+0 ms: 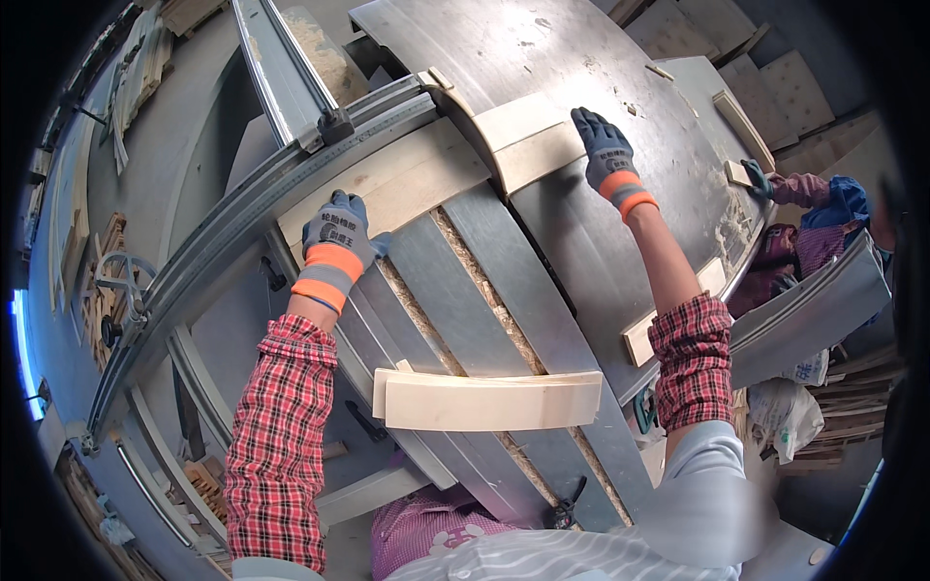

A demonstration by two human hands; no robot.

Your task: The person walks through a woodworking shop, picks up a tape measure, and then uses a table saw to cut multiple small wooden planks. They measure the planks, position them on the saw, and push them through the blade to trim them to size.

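Observation:
My left hand [338, 236], in a grey and blue work glove, holds the left end of pale wooden boards [407, 171] lying along the fence [290, 185] of a sliding table saw. Its thumb lies at their near edge. Across a thin curved dark metal plate [476, 138], more pale wood pieces [541, 156] rest on the steel saw table [603, 240]. My right hand [609, 149], gloved alike, extends its fingers at the right end of these pieces. Whether it presses on them is unclear. Nearer my body, a small stack of thin wooden boards [494, 401] lies across the grooved sliding table [450, 290].
At the right edge, a co-worker's gloved hand [759, 179] holds a small wood block [738, 173]. Wood offcuts [639, 340] and sawdust [734, 218] lie on the steel table. An aluminium rail [287, 72] extends beyond the fence. Wood strips [109, 290] lie on the left floor.

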